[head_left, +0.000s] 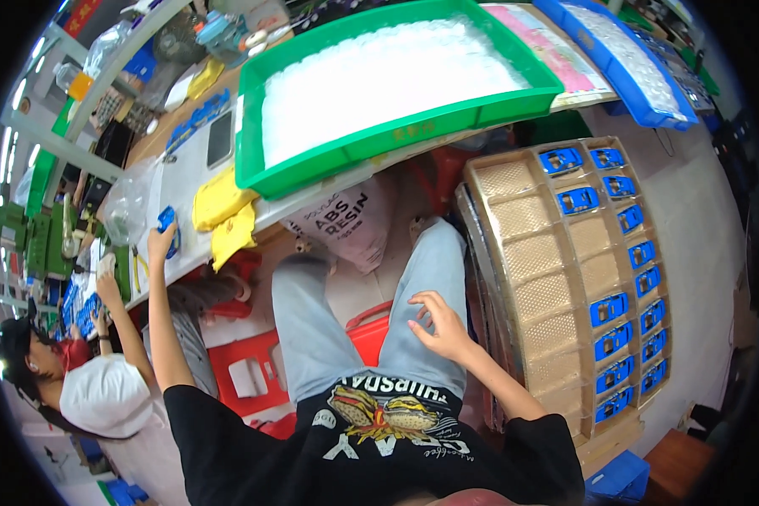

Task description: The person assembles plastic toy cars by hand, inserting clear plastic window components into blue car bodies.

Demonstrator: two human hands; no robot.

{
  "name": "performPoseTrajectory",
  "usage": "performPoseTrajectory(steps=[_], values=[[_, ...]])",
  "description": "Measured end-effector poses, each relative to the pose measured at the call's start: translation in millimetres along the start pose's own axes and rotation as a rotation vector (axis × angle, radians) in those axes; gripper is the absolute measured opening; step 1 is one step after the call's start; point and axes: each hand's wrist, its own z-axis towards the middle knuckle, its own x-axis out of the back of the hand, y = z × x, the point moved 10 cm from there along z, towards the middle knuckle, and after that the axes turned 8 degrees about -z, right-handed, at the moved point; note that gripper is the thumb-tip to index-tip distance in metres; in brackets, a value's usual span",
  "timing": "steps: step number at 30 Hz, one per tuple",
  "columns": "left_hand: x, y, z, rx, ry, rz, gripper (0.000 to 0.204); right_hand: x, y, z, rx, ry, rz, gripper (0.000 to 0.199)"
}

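At the left edge of the bench, my left hand (161, 242) reaches out with its fingers closed around a blue toy car body (170, 221). My right hand (440, 329) hovers by my right thigh, its fingers loosely curled but apart and nothing in them. To the right of that hand stands a brown compartment tray (541, 293). Several blue car bodies of the same kind lie in its right-hand columns, among them one car body (609, 309) close to my right hand. Its left column shows bare compartments.
A large green bin (354, 156) with white contents covers much of the bench. Beside it lie a yellow cloth (226, 202), a phone (220, 139) and more blue parts (196, 118). A white sack (350, 221) stands beneath. At left sits a co-worker (105, 396); a blue bin (679, 121) is far right.
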Motion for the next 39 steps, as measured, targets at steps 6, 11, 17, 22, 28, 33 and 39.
performPoseTrajectory(steps=[6, 11, 17, 22, 28, 33, 39], values=[[5.1, 232.3, -84.3, -0.841, 0.507, 0.188, 0.052, 20.6, 18.2, 0.4, -0.132, 0.089, -0.164, 0.024], [-83.7, 459.3, -207.1, -1.07, -0.188, -0.598, 0.021, 25.0, 14.4, -2.7, 0.016, 0.153, -0.396, 0.019], [-233.9, 617.1, -256.3, -1.319, -0.417, -0.595, 0.027, 14.0, 8.7, -0.4, 0.128, 0.142, -0.547, 0.013], [-312.5, 649.0, -256.6, -1.098, -0.587, -0.056, 0.048, 8.1, 14.7, -2.6, 0.153, 0.127, -0.67, 0.015], [-263.6, 619.2, -244.6, -0.95, -0.732, -0.668, 0.035, 14.0, 15.6, -3.3, 0.159, 0.13, -0.705, 0.016], [-113.4, 527.7, -298.3, -1.191, -0.328, -0.857, 0.01, 50.0, 1.8, 2.5, 0.152, 0.282, -0.557, 0.01], [-38.0, 380.4, -367.8, -1.518, 0.008, -0.6, 0.027, 212.1, 40.4, -0.9, -0.227, 0.879, -0.624, 0.017]])
